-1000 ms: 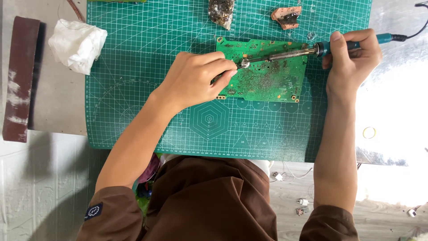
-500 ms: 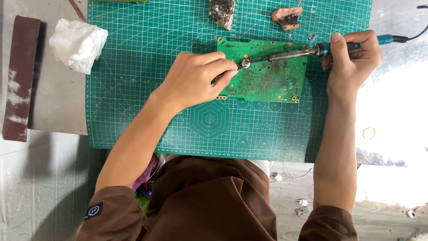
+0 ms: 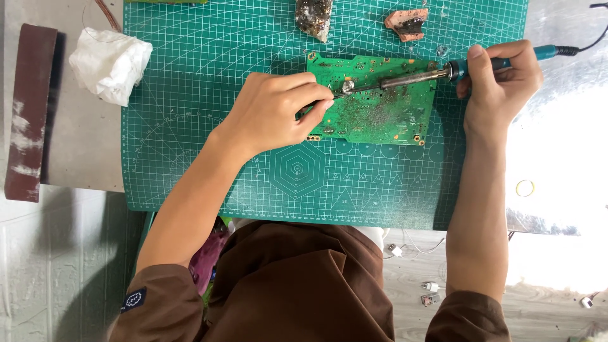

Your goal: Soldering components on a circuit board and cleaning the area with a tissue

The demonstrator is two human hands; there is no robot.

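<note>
— Green cutting mat point(image 3: 209, 126) covers most of the tabletop point(image 3: 82, 158), and the circuit board point(image 3: 380, 117) lies flat on it toward the far edge. What are the hands doing?

— The left hand point(image 3: 272, 117) rests on the board's left end, fingers curled together and pinching something small at the tip; I cannot tell what. The right hand point(image 3: 500, 85) is closed round the blue handle of a soldering iron point(image 3: 443, 75), whose metal shaft reaches left across the board to a shiny blob near those fingertips.

— How would the board handle?

— Thin, stiff and light, I'd judge, but delicate on its face. Best held by the bare edges. The iron only by its handle; the shaft is likely hot.

— Anything else near the board?

— A crumpled white tissue point(image 3: 111, 63) well to its left, a dark lump point(image 3: 313, 14) and a pinkish sponge point(image 3: 406, 22) just beyond it.
</note>
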